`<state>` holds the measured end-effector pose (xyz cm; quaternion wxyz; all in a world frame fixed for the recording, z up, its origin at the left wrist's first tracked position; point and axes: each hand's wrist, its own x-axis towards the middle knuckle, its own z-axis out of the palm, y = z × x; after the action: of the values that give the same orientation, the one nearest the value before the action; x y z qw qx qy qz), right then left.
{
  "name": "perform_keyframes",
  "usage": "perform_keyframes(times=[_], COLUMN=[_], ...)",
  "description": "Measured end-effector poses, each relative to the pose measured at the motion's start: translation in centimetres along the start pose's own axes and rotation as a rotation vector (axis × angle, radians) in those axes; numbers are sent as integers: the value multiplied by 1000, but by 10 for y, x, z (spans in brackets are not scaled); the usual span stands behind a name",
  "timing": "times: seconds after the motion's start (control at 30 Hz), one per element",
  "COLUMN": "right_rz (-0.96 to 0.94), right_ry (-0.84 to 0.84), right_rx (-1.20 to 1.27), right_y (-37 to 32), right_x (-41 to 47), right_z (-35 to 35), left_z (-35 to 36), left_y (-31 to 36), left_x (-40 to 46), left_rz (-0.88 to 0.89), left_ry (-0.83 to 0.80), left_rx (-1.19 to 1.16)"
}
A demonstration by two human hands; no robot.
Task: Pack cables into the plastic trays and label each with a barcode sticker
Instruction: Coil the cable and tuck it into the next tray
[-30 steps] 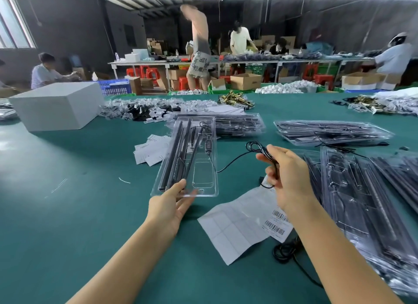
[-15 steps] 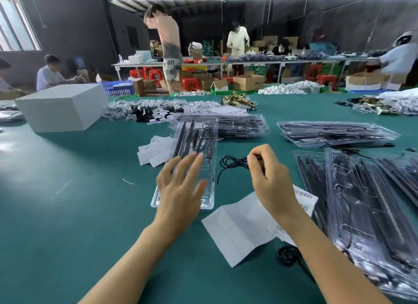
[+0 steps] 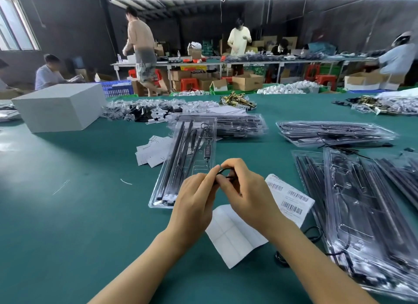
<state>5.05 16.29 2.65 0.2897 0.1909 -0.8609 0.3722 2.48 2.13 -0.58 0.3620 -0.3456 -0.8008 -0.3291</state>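
Both hands (image 3: 222, 190) pinch a seemingly coiled black cable (image 3: 222, 172).

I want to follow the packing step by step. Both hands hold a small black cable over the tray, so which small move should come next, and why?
Probably lower the coiled cable into the open tray. Both the left hand and right hand pinch it just above the tray's near end, where a bare pocket shows beside the black rods.
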Motion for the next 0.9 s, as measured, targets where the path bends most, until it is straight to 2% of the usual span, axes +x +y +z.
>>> perform_keyframes(times=[0.1,0.2,0.27,0.33,0.67,0.77,0.9], right_rz=[147,332,399,439,425,406,405], right_ry=[-8,-150,-202,-165,-66,-59,61], right_rx=[177,220,251,315,387,368,399], right_y=[4,19,25,27,25,27,28], right_x=[4,8,9,10,10,9,10], right_z=[-9,-20,-25,-26,-18,-15,-17], left_z=[0,0,0,-1,-4,-2,-1], left_y=[-4,-7,-7,-4,1,2,5], left_x=[-3,-4,-2,0,-1,2,18], left_rz=[-125,-256,-289,-292,-338,-322,-223], left_ry=[20,53,36,3,-95,-128,-182], left_rx=[-74,-149,-172,-191,-207,-201,-103])
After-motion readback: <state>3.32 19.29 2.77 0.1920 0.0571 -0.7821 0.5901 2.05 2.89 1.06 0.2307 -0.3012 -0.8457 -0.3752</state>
